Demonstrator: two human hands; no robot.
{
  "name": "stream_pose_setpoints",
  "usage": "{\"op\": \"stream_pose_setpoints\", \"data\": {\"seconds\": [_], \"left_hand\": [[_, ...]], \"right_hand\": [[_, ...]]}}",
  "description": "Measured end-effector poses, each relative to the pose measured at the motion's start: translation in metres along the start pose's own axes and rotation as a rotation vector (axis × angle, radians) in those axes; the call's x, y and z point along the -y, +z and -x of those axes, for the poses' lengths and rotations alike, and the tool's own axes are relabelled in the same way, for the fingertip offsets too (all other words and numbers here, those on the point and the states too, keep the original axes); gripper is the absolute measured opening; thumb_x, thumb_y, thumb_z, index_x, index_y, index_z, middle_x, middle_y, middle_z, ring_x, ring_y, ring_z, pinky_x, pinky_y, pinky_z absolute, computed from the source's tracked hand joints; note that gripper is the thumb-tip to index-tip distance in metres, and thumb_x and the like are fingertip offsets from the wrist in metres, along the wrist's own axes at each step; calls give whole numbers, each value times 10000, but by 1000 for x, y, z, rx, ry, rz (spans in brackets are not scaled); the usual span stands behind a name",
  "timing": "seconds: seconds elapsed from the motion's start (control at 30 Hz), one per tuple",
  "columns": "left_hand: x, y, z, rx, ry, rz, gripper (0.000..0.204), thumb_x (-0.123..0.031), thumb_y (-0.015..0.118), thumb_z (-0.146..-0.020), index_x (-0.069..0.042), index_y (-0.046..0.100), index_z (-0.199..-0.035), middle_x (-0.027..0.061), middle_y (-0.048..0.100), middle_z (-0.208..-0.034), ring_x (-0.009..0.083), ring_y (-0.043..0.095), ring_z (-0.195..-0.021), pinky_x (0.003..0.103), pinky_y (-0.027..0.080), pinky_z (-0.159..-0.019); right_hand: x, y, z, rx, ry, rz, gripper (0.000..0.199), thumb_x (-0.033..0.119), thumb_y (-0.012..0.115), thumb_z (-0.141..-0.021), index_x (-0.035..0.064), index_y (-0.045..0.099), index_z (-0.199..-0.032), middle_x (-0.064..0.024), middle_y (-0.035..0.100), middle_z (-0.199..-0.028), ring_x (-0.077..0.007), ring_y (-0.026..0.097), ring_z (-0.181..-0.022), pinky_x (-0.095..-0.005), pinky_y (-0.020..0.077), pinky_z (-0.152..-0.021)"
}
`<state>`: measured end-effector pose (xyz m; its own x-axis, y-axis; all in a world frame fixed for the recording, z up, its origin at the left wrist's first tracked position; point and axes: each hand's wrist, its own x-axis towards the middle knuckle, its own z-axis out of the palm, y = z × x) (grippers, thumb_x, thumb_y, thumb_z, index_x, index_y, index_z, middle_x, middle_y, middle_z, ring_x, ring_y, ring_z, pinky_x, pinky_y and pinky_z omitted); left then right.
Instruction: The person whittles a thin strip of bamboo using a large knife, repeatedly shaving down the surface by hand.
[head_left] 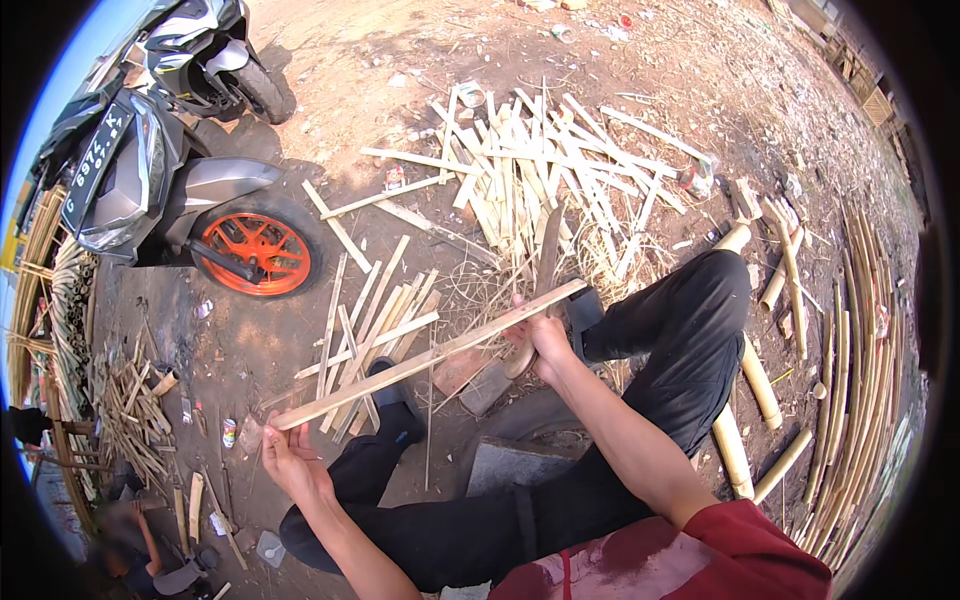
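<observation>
A long pale bamboo strip (430, 355) lies slantwise across the space before my knees, its right end higher in the picture. Its left end is pinched in the fingers of my left hand (292, 465). My right hand (540, 338) is closed around the strip nearer the other end. Right beside that hand, a long dark blade (548, 250) stands out beyond the strip, with a curved wooden part (520, 358) below it. Whether my right hand also grips this tool cannot be told. Grey and reddish blocks (487, 388) sit under it.
A large heap of split bamboo strips (510, 170) lies ahead; a smaller pile (375, 330) lies by my left foot. Parked motorcycles (150, 190) stand at left. Bamboo poles (850, 380) and cut lengths (735, 450) lie at right. Another person (140, 550) shows at lower left.
</observation>
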<state>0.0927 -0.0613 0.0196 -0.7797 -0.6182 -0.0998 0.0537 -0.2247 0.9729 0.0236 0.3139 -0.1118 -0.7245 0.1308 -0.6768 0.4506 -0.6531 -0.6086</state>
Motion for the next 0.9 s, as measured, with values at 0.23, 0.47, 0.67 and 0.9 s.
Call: {"op": "stream_pose_setpoints", "data": {"seconds": [0.23, 0.47, 0.67, 0.9], "left_hand": [[19, -12, 92, 66, -189, 185, 471, -184, 593, -1034, 108, 445, -1374, 233, 602, -1296, 302, 613, -1225, 391, 520, -1093], [61, -4, 126, -135, -316, 278, 419, -154, 569, -1041, 87, 460, -1366, 237, 593, -1322, 304, 627, -1207, 390, 547, -1069], [72, 0, 145, 12, -520, 39, 307, -70, 538, -1045, 8, 519, -1342, 178, 596, -1357, 303, 621, -1216, 385, 516, -1045], [20, 86, 81, 472, -105, -574, 369, -12, 650, -940, 11, 577, -1301, 139, 612, -1328, 236, 595, -1205, 349, 494, -991]], "right_hand": [[32, 14, 10, 84, 206, -403, 273, 196, 588, -1007, 44, 457, -1192, -172, 685, -1120, -245, 684, -867, -325, 583, -750], [22, -10, 31, 155, 240, -383, 328, 289, 602, -1021, 19, 548, -1202, -161, 647, -1225, -256, 658, -1096, -379, 581, -886], [29, 11, 27, 178, 26, -142, 235, 159, 610, -1005, -28, 597, -1148, -149, 706, -1075, -238, 695, -978, -399, 589, -851], [47, 37, 43, 316, -284, 71, 195, 78, 694, -949, 64, 501, -925, -137, 716, -1014, -195, 699, -965, -377, 572, -869]]}}
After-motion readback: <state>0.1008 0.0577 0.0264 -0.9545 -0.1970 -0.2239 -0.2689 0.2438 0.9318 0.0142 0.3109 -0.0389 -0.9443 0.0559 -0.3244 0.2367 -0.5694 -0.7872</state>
